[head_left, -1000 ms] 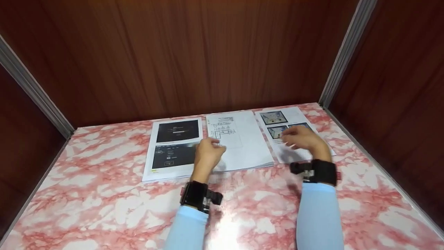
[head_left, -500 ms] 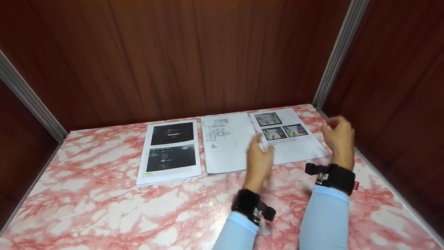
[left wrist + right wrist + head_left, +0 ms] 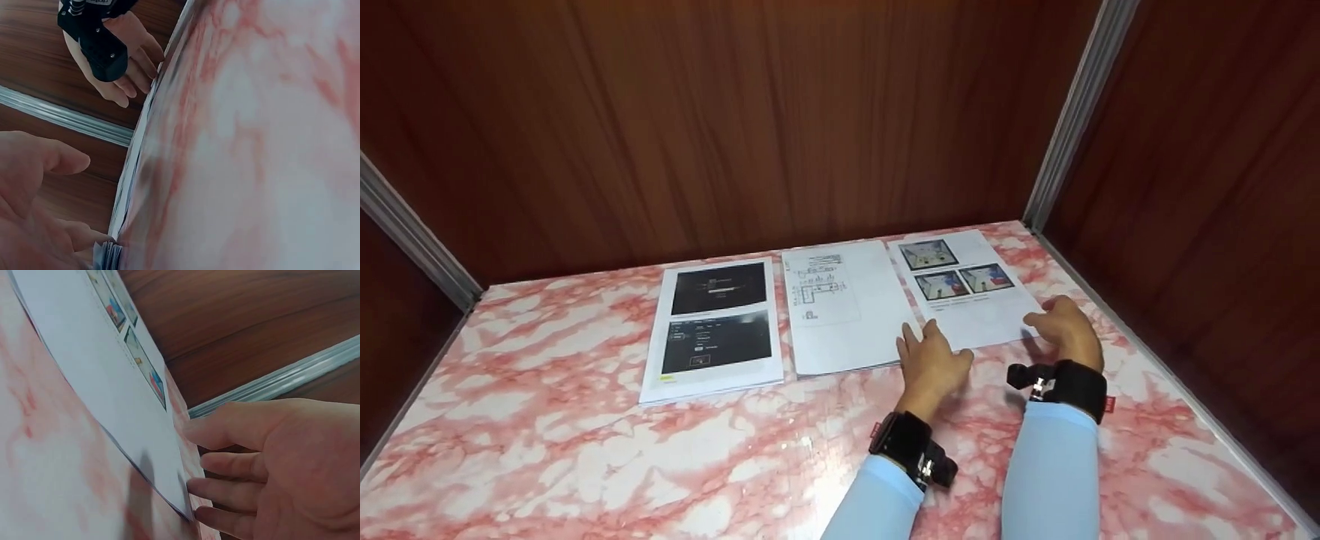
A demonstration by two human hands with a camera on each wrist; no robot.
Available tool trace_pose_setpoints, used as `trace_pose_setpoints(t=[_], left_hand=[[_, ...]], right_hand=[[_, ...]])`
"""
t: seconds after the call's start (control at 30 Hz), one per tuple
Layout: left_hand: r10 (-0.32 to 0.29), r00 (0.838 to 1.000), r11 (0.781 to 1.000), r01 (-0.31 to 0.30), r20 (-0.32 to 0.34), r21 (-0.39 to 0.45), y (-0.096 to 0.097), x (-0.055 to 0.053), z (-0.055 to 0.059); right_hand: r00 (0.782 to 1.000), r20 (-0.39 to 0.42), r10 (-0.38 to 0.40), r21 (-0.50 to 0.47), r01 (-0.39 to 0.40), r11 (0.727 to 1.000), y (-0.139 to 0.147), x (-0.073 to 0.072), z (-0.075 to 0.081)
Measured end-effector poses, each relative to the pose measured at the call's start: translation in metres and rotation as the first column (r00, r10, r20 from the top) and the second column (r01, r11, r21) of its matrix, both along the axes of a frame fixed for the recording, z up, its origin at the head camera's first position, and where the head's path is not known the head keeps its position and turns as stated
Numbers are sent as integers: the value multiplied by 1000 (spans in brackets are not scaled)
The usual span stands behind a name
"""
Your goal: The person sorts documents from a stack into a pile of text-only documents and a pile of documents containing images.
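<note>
Three stacks of printed paper lie side by side on the table. My left hand (image 3: 936, 364) is at the front of the gap between the middle stack (image 3: 877, 330) and the right stack (image 3: 960, 322), fingers spread. In the left wrist view a fingertip of the left hand (image 3: 34, 197) is at a stack's layered corner (image 3: 107, 256); firm contact is unclear. My right hand (image 3: 1069, 330) is at the right stack's front right corner. In the right wrist view the right hand (image 3: 292, 467) has extended fingers close beside the sheet edge (image 3: 174, 500), pinching nothing.
The left stack (image 3: 720, 381) shows two dark screen pictures and lies apart from the middle one. The table (image 3: 585, 465) has a pink-and-white marbled top. A wood-grain wall (image 3: 780, 135) rises behind it, with metal corner posts (image 3: 1072, 120) at the sides.
My left hand has moved right, from between the left and middle stacks to the middle stack's right front corner. My right hand went right off the right stack, then down to its front corner.
</note>
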State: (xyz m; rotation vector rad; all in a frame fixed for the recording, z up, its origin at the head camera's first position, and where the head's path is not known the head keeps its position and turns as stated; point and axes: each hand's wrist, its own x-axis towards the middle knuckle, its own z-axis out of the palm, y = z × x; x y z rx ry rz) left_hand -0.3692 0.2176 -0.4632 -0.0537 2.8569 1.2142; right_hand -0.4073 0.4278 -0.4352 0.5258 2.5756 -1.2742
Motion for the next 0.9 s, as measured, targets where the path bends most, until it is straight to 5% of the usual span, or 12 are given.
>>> trace_pose_setpoints(t=[0.13,0.37,0.53,0.63,0.8,0.9], left_hand=[[-47,999,999,47,-2,28,-2,-1,0],[-119,992,992,117,43,46,-5,-1,2],[-137,989,989,134,49,54,-5,-1,2],[-112,993,991,110,23,70,-5,-2,2],[-29,998,984,37,-52,172,-10,-6,4],[31,997,957,-7,-77,291,-14,-9,5]], right_hand=[[998,28,-49,-133,52,990,-2,0,1],[995,-70,-75,-44,72,996,-2,-2,0],[985,-39,-167,-155,159,975,1,-4,-5],[969,36,-245,-340,242,909,0,-1,-2],[945,96,-313,-612,304,730,2,9,9],[941,104,-321,-641,310,702,9,9,8]])
